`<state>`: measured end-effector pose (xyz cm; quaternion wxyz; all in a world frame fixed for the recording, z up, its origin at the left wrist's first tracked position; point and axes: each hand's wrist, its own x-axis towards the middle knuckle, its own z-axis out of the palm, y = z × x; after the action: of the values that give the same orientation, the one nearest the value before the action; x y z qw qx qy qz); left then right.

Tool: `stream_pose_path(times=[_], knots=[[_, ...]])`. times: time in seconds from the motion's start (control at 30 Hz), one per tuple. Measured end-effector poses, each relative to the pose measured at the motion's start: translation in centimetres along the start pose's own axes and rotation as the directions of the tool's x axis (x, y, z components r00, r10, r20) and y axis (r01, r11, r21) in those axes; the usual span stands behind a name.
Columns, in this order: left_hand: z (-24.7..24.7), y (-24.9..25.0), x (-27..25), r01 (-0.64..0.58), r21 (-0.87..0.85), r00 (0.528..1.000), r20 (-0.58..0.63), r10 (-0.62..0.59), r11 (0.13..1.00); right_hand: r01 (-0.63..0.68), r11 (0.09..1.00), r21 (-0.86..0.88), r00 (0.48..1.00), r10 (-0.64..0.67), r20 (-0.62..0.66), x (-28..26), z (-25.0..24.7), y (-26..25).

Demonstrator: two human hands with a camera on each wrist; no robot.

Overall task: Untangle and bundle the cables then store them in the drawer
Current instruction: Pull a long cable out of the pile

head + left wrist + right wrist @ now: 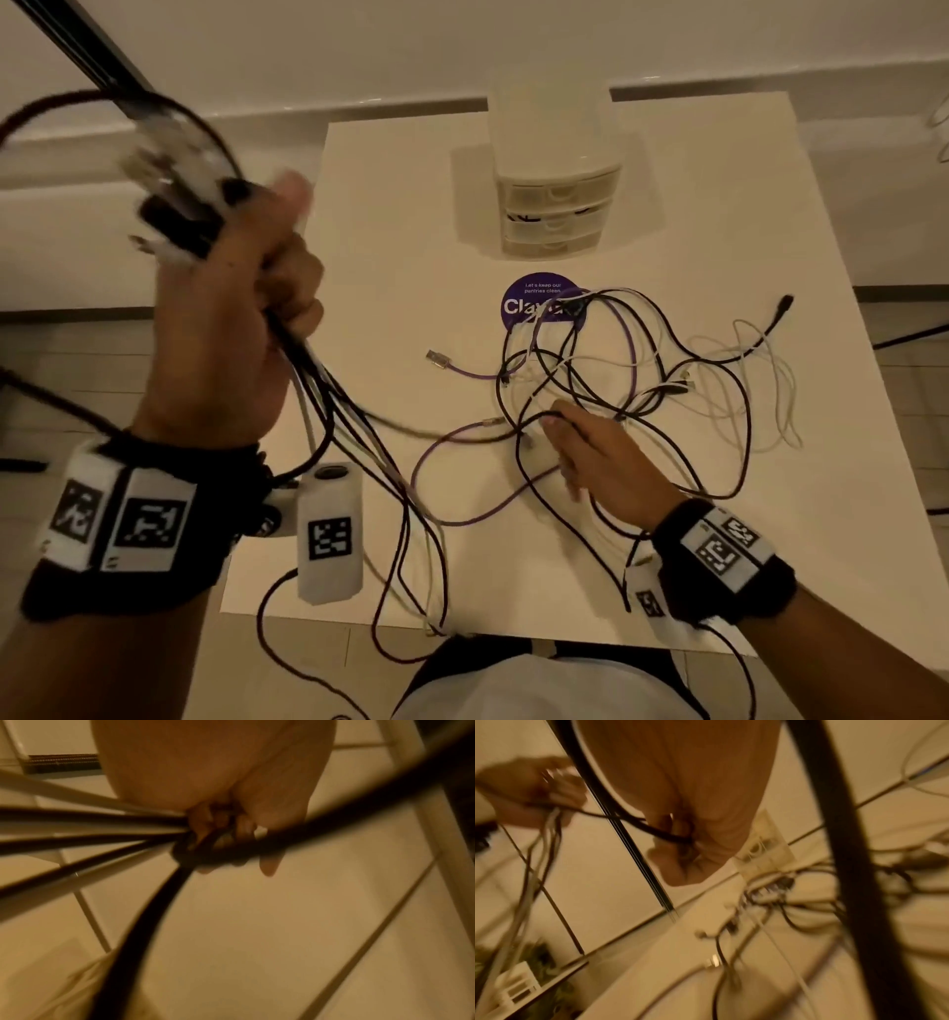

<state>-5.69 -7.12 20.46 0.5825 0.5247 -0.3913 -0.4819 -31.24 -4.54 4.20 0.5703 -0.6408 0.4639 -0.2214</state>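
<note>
gathering is under way: the left hand (231,329) is raised well to the left of the drawer unit (557,205), fingers curled tight round a fistful of cable ends (174,205), plugs sticking out above the fist and the strands trailing down toward the near table edge. the right hand (606,462) lies low on the table (390,205) in front of the drawer unit, fingers curled and pinching a dark strand at the near edge of the loose tangle (631,370), as the right wrist view also shows. that tangle of black, white and purple cables sprawls just in front of the drawer unit, partly over a purple sticker (529,300). the drawers look closed.

these cables should be light, limp and springy, so loops will likely snag on each other rather than slide free. plugs are the stiffest parts and probably the best place to grip; pulling mid-strand risks tightening knots. feeding one strand at a time toward the held ends seems safest.
</note>
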Motion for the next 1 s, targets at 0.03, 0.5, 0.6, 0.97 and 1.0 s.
stream_pose_path(times=[0.03, 0.5, 0.6, 0.97, 1.0], knots=[[0.5, -0.6, -0.3, 0.042, 0.072, 0.998, 0.036, -0.045, 0.996, 0.03, 0.999, -0.027, 0.999, -0.03, -0.026, 0.0, -0.2, -1.1], [3.2, -6.6, -3.4, 0.159, 0.422, 0.943, 0.202, -0.263, 0.892, 0.225, 0.962, -0.157, 0.968, -0.24, -0.079, -0.1, -0.8, -6.5], [2.2, -5.5, -2.5, 0.118, 0.268, 0.983, 0.104, -0.151, 0.956, 0.178, 0.954, -0.241, 0.984, -0.176, 0.029, 0.0, -0.3, -4.2], [2.1, -5.3, -2.5, 0.269, 0.325, 0.959, -0.007, -0.282, 0.907, 0.245, 0.953, -0.18, 0.921, -0.286, -0.263, -1.0, -0.1, -6.2], [3.1, -6.2, -3.4, 0.297, 0.377, 0.942, 0.037, -0.335, 0.877, 0.256, 0.924, -0.283, 0.921, -0.322, -0.219, -0.9, 0.4, -6.9]])
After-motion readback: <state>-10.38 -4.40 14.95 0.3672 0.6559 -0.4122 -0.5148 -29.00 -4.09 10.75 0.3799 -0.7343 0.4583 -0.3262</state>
